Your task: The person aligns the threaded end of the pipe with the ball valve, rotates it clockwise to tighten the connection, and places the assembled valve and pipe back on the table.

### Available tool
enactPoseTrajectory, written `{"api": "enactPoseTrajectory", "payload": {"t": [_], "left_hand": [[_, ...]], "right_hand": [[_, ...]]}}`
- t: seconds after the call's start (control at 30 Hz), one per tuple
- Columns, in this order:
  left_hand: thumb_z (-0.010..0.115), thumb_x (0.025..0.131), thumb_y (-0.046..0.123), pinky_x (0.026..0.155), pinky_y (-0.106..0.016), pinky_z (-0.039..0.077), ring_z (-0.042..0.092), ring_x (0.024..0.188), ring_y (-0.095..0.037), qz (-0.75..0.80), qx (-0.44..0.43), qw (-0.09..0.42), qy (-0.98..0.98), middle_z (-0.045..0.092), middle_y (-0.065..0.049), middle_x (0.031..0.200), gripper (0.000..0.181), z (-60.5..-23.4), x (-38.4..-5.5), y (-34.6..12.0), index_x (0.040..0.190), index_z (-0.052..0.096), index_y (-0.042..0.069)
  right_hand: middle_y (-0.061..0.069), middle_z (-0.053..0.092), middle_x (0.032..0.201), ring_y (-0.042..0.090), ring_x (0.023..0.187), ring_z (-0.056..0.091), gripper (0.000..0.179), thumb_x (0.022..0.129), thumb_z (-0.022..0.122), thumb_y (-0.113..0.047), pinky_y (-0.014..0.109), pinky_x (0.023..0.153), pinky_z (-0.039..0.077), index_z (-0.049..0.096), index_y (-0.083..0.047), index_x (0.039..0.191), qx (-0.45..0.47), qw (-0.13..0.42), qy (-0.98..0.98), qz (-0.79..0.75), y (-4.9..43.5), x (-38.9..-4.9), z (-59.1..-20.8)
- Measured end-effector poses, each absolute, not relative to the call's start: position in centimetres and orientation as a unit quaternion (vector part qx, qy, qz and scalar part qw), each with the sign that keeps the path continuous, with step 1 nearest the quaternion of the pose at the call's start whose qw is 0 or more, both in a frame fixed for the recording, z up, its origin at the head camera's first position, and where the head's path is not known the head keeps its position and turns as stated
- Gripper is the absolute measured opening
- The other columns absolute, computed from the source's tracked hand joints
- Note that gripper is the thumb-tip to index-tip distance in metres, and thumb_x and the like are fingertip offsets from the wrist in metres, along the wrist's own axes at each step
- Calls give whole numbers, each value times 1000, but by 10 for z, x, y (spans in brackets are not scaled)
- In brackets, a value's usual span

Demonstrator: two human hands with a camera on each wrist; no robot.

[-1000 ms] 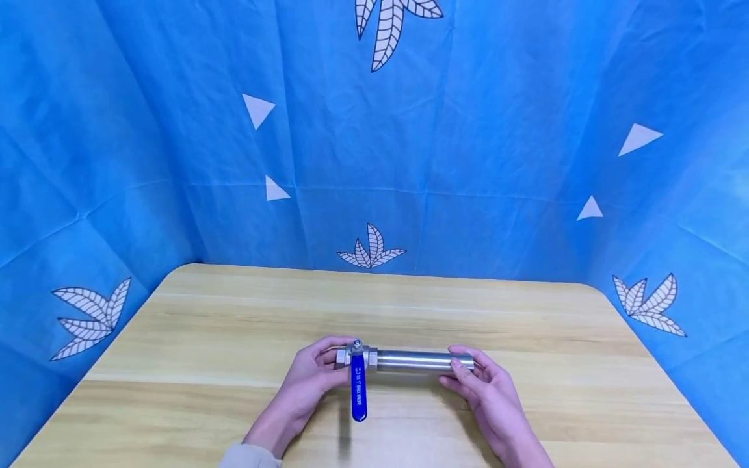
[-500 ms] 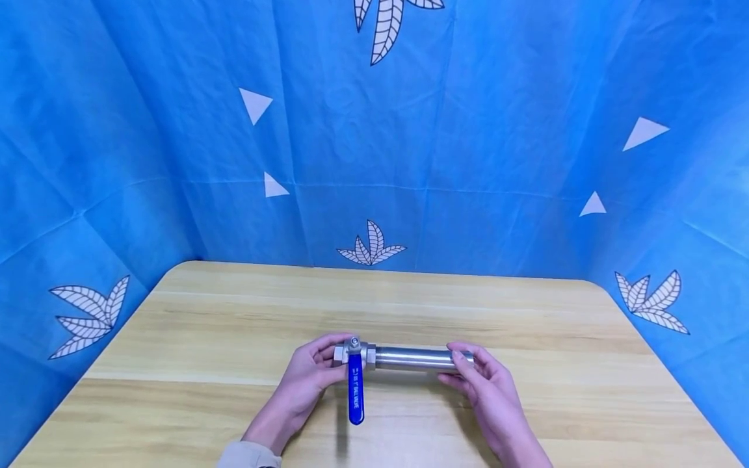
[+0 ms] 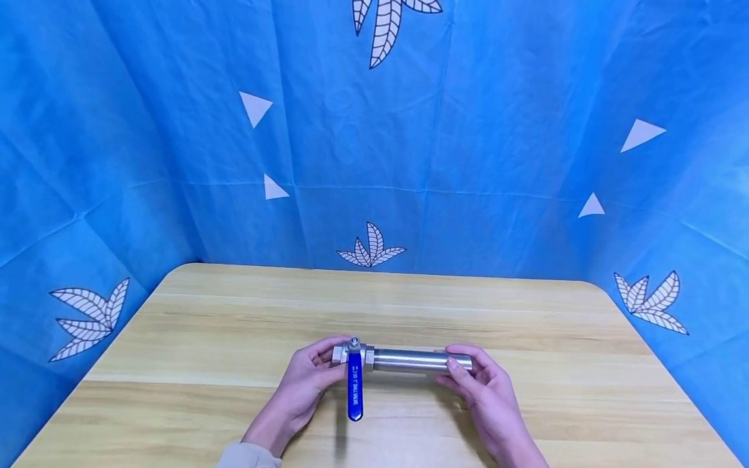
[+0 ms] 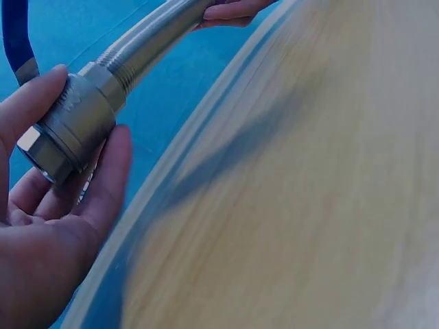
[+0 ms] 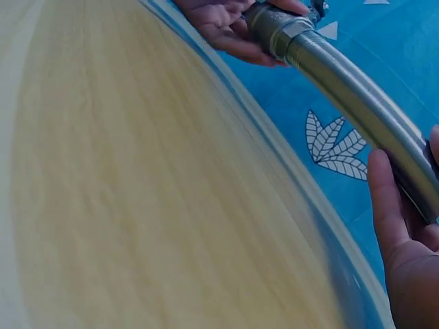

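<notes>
My left hand [image 3: 309,377] grips a steel ball valve [image 4: 79,127] by its body, thumb on the near side and fingers behind. The valve's blue lever handle [image 3: 355,387] points toward me and carries white lettering. A straight steel pipe [image 3: 409,360] runs to the right out of the valve's hex end, with some thread [image 4: 118,68] showing at the joint in the left wrist view. My right hand [image 3: 488,393] holds the pipe near its far right end, thumb in front and fingers behind. Valve and pipe lie level above the table, throwing a shadow on it.
Beneath the hands is a light wood-grain table [image 3: 234,312] with rounded back corners. A blue cloth [image 3: 497,149] with white leaf and triangle prints hangs along its back and both sides.
Both hands keep their hold on the valve and pipe, which have shifted very slightly left. The camera view has tilted a little; the lever points the same way.
</notes>
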State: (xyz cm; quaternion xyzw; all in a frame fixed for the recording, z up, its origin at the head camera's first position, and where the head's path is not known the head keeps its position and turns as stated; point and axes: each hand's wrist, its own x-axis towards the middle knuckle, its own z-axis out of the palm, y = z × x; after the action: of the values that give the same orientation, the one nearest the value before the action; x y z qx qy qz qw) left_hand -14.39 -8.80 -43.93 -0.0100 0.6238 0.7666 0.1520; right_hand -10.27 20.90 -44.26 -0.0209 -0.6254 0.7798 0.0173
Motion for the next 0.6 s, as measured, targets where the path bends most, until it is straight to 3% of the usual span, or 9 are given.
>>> {"api": "enactPoseTrajectory", "payload": {"t": [0.27, 0.6], "left_hand": [[87, 86, 5, 102, -28, 63, 71, 119, -22, 759, -16, 148, 634, 73, -11, 133, 61, -437, -143, -87, 143, 65, 2], [86, 83, -1, 106, -28, 61, 72, 121, -23, 764, 3, 154, 627, 74, -10, 132, 61, -438, -141, -86, 141, 65, 1]], "right_hand": [[7, 73, 118, 20, 106, 76, 28, 101, 68, -3, 37, 96, 67, 66, 4, 128, -40, 21, -632, 773, 206, -104, -438], [8, 76, 104, 19, 75, 78, 32, 105, 69, -25, 32, 80, 69, 70, 3, 120, -126, 9, -674, 728, 202, -106, -438]]}}
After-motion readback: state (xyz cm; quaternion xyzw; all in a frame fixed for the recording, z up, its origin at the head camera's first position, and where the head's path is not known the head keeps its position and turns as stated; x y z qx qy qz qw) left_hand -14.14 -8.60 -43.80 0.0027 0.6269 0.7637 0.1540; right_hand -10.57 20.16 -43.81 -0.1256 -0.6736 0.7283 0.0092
